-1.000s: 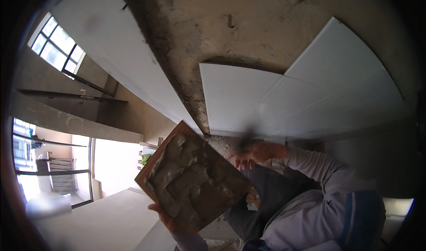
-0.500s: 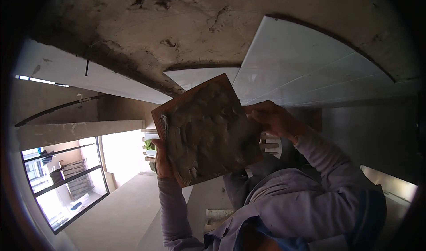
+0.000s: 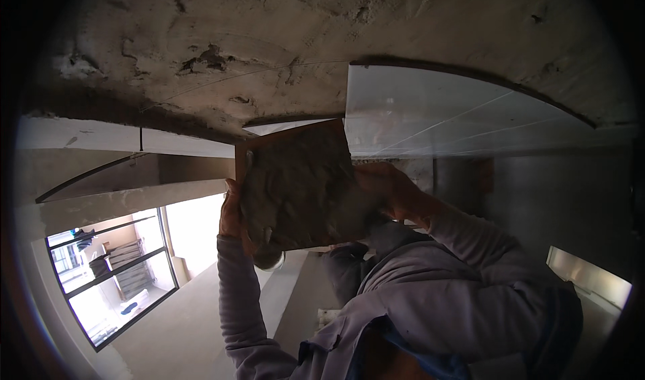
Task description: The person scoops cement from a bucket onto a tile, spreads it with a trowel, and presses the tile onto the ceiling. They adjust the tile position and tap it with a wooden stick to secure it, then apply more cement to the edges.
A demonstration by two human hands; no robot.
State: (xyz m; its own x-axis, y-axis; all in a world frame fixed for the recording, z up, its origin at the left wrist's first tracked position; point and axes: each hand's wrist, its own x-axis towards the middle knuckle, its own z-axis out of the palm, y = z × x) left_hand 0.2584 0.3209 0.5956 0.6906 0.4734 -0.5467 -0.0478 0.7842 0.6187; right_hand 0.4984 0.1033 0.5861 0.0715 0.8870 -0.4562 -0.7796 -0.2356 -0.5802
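Observation:
Between my two hands is a square tile (image 3: pixel 295 185), its reddish-brown edge showing around a thick, lumpy coat of grey mortar on the face toward me. My left hand (image 3: pixel 230 211) grips the left edge, fingers closed on it. At the opposite edge my right hand (image 3: pixel 398 188) holds on too, its fingers partly dark and blurred. Just beyond the tile's top edge are a low strip of pale wall tile (image 3: pixel 285 126) and a taller glossy tile (image 3: pixel 396 101) beside it.
Bare, rough wall plaster (image 3: pixel 269 37) with pits and cracks spreads above the pale tiles. A dark-framed window (image 3: pixel 111 266) lets in bright light at the left. A pale ledge (image 3: pixel 181 313) lies below it. A round, light-coloured object (image 3: pixel 270 262) shows under the held tile.
The mortar-coated tile has turned to sit more level and shifted slightly left, with both hands still on it. My view has tilted, so the wall tiles appear lower.

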